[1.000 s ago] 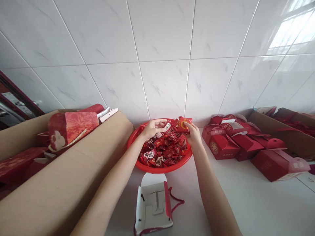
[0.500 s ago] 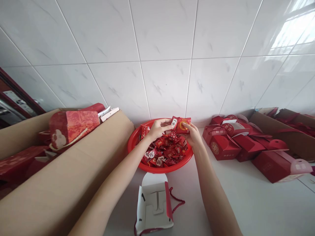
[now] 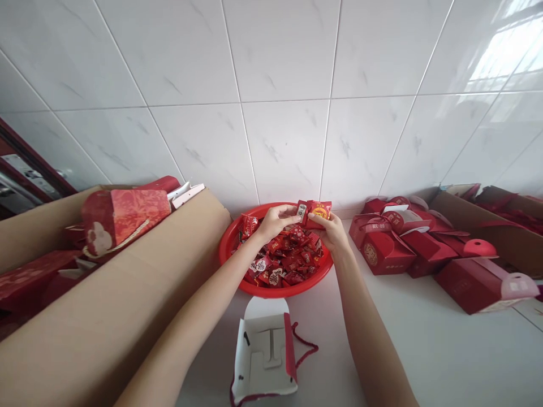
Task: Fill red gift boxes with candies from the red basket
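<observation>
Above the far side of a red plastic basket [image 3: 271, 293], both hands hold wrapped candies close together. My left hand [image 3: 275, 221] pinches a small red candy packet [image 3: 301, 210] with a white label. My right hand [image 3: 333, 230] is closed on a larger red candy packet [image 3: 320, 210] with a gold emblem, its thumb on the front. Red wrapped candies [image 3: 292, 257], some with white printed characters, fill the basket below. In front of the basket stands an open gift box [image 3: 269, 356], white inside, with a dark red cord handle [image 3: 306, 353].
A large cardboard carton [image 3: 169, 254] with red gift bags [image 3: 139, 217] flanks the left side. To the right, several closed red gift boxes [image 3: 386, 251] sit on the counter [image 3: 424, 345], beside another carton [image 3: 462, 220]. White wall tiles [image 3: 284, 147] rise behind the basket.
The packet in my right hand has turned slightly, and its thumb has shifted left, showing more of the gold emblem. Both hands stay over the basket.
</observation>
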Tool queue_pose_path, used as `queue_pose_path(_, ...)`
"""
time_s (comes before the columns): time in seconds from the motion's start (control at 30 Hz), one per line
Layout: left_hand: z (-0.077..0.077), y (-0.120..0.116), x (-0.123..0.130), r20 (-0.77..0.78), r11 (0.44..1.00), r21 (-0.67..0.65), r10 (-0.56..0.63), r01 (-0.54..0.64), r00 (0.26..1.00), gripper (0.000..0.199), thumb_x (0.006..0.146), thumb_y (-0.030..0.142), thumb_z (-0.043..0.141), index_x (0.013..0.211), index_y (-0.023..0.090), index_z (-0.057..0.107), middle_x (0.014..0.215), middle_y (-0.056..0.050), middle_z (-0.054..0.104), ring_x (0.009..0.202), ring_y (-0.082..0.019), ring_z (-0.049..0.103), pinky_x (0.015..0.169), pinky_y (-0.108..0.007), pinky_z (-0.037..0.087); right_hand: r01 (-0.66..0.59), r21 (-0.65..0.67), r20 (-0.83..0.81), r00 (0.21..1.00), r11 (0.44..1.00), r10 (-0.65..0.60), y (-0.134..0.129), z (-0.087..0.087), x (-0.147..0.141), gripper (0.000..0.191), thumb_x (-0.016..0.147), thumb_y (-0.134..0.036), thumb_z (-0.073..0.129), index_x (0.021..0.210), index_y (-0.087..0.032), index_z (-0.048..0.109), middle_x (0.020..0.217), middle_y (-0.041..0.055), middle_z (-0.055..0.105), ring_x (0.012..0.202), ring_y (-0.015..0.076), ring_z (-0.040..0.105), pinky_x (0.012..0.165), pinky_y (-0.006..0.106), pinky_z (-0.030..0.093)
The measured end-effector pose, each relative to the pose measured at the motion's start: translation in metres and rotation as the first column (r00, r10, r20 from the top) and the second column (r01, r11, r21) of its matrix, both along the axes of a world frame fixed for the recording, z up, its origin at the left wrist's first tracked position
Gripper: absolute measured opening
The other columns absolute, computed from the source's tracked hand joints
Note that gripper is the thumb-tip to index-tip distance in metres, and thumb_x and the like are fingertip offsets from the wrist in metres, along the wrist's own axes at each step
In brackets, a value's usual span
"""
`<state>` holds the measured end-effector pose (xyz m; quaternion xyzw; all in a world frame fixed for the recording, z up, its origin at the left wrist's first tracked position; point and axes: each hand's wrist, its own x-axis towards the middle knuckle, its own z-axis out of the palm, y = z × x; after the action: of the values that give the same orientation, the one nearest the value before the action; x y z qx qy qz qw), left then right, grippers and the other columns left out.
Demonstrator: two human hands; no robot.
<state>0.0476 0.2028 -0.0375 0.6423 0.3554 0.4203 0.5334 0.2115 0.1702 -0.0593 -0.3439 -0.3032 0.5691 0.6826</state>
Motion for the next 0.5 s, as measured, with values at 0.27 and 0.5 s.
queue_pose_path(0.27,-0.0018,-0.0007,0.0012,-0.039,0.993,0.086,0.090,-0.086,0.995,0.042,0.064,0.034,0.085,0.094,0.015,0.063,0.082,-0.002,0.069,0.073,-0.016,0.065,0.066,-0.027,0.055,-0.028,0.025,-0.044,0.999,0.999,0.029,0.0013,-0.0030,0.0019,0.029,0.052,-0.016,0.086,0.078,-0.015,0.073,0.078,0.0047,0.077,0.067,0.0196,0.072,0.061,0.029,0.062)
queue_pose_path(0.5,-0.0010,-0.0033,0.0035,-0.085,0.982,0.143,0.137,-0.124,0.987,0.062,0.069,0.040,0.083,0.118,0.020,0.051,0.112,-0.008,0.066,0.091,-0.019,0.067,0.072,-0.027,0.054,-0.018,-0.002,-0.094,0.995,1.000,0.018,0.0018,-0.0022,0.0033,0.024,0.056,-0.011,0.082,0.076,-0.016,0.070,0.076,0.0025,0.076,0.069,0.0173,0.072,0.066,0.027,0.062)
